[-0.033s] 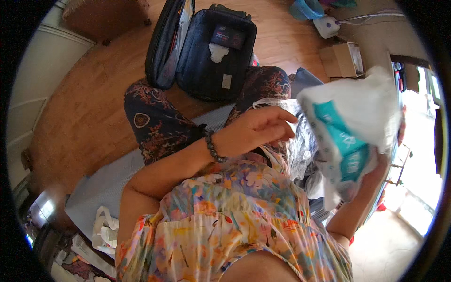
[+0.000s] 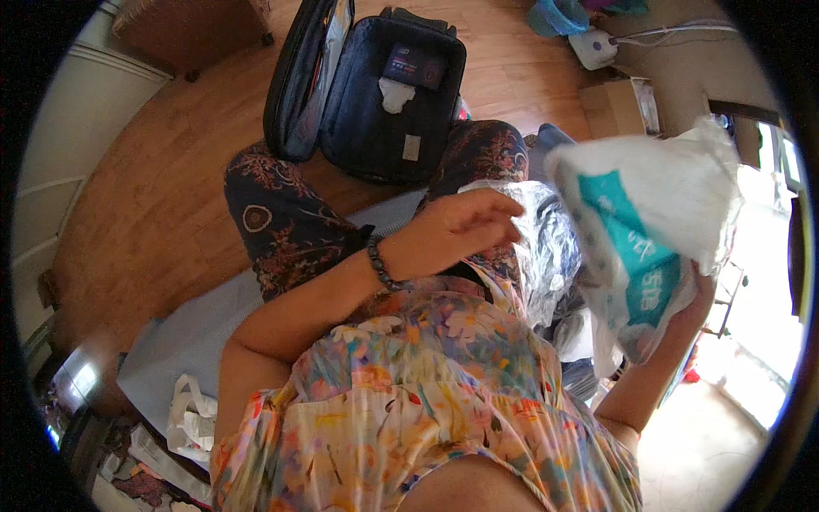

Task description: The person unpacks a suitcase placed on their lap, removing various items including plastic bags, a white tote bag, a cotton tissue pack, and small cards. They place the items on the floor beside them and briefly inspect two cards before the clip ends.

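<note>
My right hand [image 2: 701,294] grips a white plastic bag with a teal printed patch [image 2: 636,247], raised at my right side. The bag covers most of that hand's fingers. My left hand [image 2: 456,230], with a dark bead bracelet [image 2: 380,263] at the wrist, hovers over my lap. Its fingers are loosely bent and apart, holding nothing. Beside it, by my right thigh, lies a crumpled clear plastic bag [image 2: 546,243]. In front of my knees an open black suitcase [image 2: 367,128] holds a dark flat box [image 2: 415,66] and a small white piece [image 2: 396,96].
I sit on a blue-grey mat [image 2: 196,333] over a wooden floor [image 2: 145,196]. A white cloth-like bag [image 2: 194,418] lies at lower left. Toward the far right stand a cardboard box [image 2: 612,107], a white device with a cord [image 2: 593,49] and a blue basket [image 2: 556,15].
The white plastic bag and my right hand have shifted a little to the right. My left hand has drawn slightly left, away from the bag.
</note>
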A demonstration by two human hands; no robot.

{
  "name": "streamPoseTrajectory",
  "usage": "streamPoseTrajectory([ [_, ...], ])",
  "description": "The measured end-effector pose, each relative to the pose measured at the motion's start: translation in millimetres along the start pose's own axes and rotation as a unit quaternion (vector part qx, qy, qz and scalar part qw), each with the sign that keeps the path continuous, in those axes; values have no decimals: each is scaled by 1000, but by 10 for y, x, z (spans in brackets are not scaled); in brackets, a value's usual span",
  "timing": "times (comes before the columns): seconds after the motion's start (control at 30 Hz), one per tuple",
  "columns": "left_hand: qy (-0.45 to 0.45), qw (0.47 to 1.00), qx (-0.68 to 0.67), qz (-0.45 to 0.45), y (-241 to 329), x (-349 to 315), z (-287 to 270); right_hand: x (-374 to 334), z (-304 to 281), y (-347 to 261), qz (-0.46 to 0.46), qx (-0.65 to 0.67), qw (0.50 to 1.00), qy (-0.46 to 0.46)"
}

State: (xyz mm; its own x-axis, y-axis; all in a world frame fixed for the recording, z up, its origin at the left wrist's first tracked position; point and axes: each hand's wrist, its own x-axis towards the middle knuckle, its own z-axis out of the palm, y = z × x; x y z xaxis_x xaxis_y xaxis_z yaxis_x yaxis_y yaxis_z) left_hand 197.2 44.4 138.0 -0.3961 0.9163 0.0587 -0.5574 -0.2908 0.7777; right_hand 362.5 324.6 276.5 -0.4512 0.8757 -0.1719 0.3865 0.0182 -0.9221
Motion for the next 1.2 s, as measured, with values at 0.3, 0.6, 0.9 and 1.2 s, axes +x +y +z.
streamPoseTrajectory([
  [0.3, 421, 698, 573, 88, 635, -571, -1424, 857, 2086, -371, 125, 85, 958, -245],
  [0.6, 420, 652, 628, -61, 382, -856, -2599, 1758, 4716, 1373, 191, 90, 917, -339],
  [0.9, 505, 657, 545, -123, 124, -879, -2819, 1637, 6068, 2743, -6, -296, 847, -442],
  [1.2, 535, 654, 523, -113, 55, -925, -2888, 1651, 5946, 3424, 224, 77, 897, -373],
])
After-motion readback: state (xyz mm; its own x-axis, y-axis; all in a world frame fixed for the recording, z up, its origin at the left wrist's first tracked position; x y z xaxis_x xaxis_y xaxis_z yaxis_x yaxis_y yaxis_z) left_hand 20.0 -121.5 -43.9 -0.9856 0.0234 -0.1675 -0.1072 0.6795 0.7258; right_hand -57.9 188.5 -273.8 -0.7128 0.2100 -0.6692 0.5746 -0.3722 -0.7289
